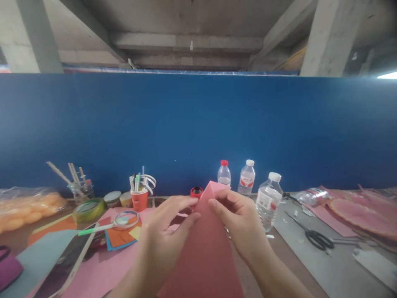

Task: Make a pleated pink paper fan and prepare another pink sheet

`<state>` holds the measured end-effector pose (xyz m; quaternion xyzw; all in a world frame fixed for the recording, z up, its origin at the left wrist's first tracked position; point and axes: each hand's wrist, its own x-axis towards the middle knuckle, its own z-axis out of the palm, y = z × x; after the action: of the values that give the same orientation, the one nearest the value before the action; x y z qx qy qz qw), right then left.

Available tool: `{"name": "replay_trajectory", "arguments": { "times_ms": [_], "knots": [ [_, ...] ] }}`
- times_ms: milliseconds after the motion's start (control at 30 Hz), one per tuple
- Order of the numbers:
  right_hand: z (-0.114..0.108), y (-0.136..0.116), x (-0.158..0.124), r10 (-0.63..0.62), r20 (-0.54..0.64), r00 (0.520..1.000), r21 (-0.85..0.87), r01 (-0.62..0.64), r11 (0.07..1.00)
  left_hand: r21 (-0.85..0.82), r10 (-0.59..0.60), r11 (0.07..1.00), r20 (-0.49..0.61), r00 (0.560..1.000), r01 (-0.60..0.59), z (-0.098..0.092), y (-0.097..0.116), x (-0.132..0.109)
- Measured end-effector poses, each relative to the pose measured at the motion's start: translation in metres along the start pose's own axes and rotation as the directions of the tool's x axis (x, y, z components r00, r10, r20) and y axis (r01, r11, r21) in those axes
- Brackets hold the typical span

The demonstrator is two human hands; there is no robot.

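Note:
A folded sheet of pink paper [207, 252] stands up in front of me, its top end coming to a peak. My left hand [169, 225] is at its left edge near the top, thumb and fingers closed on the paper. On the other side my right hand [240, 215] pinches the upper right part, with the thumb on the near face and the fingertips behind it. The lower end of the paper runs out of view at the bottom.
Plastic bottles [269, 203] stand behind the hands. Black scissors [314, 238] lie at right. At left are a magnifying glass [125, 219], a red cup [139, 200] of pens, a tape roll [89, 210] and coloured paper. A blue partition [192, 120] rises behind.

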<state>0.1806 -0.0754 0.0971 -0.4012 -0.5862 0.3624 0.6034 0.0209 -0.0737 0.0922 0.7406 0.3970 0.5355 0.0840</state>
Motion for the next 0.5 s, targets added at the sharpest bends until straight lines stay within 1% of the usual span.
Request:
{"name": "replay_trajectory", "arguments": {
  "times_ms": [100, 167, 233, 333, 433, 500],
  "knots": [
    [0.002, -0.002, -0.004, 0.004, 0.068, 0.998, 0.024, -0.006, 1.000, 0.017, 0.042, 0.999, -0.087, 0.995, -0.041, -0.001, 0.006, -0.002],
    [0.005, -0.002, -0.007, -0.018, 0.094, 0.995, 0.047, 0.014, 0.999, 0.025, 0.046, 0.999, -0.085, 0.995, -0.043, -0.003, 0.009, -0.002],
    [0.008, -0.001, -0.009, -0.053, 0.071, 0.996, 0.055, 0.050, 0.997, 0.013, 0.023, 1.000, -0.063, 0.998, -0.023, -0.004, 0.011, -0.001],
    [0.012, 0.000, -0.011, -0.107, -0.004, 0.994, 0.029, 0.107, 0.994, -0.025, -0.016, 1.000, -0.061, 0.998, 0.015, -0.003, 0.012, 0.000],
    [0.015, 0.001, -0.012, -0.134, -0.030, 0.991, 0.015, 0.135, 0.991, -0.059, -0.060, 0.997, -0.075, 0.995, 0.056, -0.002, 0.012, 0.000],
    [0.016, 0.002, -0.013, -0.156, -0.049, 0.987, 0.033, 0.158, 0.987, -0.104, -0.099, 0.990, -0.061, 0.993, 0.092, -0.001, 0.012, 0.000]
  ]
}}
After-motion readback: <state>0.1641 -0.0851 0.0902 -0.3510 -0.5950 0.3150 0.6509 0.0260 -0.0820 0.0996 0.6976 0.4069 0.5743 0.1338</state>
